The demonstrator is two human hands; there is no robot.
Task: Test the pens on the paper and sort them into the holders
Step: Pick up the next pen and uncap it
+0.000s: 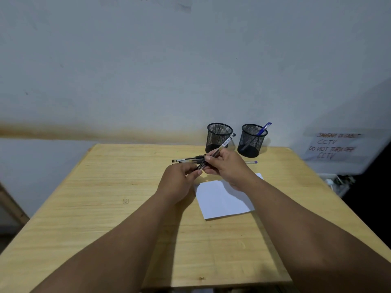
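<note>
My right hand (227, 168) grips a clear pen (224, 144) with a black end, slanted up to the right. My left hand (179, 179) pinches the pen's lower end, where its cap or tip sits; which one I cannot tell. Both hands hover above the top edge of a white sheet of paper (222, 201). Behind the hands, black pens (188, 160) lie on the wooden table (105, 197), and a clear pen with a blue end (251, 162) pokes out to the right. Two black mesh holders stand at the back: the left holder (219, 136) looks empty, the right holder (251, 140) has a blue pen (263, 129).
The table backs onto a pale wall. A handwritten CCTV notice (334, 148) hangs at the right above some clutter. A wooden frame piece (10, 206) stands off the table's left side.
</note>
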